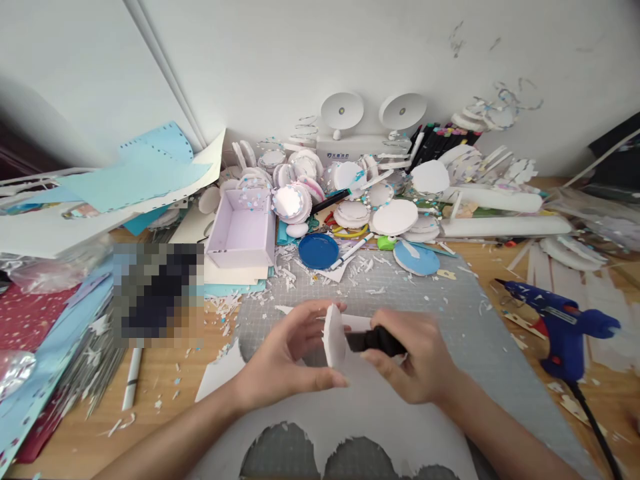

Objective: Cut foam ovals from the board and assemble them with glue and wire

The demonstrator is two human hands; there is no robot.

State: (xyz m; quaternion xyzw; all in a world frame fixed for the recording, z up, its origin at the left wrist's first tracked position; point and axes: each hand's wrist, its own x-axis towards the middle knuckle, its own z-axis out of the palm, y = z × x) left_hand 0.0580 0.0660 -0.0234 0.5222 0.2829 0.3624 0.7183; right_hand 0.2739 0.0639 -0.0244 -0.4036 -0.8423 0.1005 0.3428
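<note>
While left hand [285,360] holds disc [334,337] upright, cutter [367,341] lies crosswise, tip leftward.

I see bright, even light with soft shadows; the wall [300,53] darkens at ten o'clock, edges bow outward, and a pixelated block [157,287] sits at nine o'clock.

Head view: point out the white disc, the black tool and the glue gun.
white disc [334,340], head view, middle of its narrow visible face.
black tool [367,341], head view, bare part next to the disc.
glue gun [570,325], head view, blue body above the grip.
</note>
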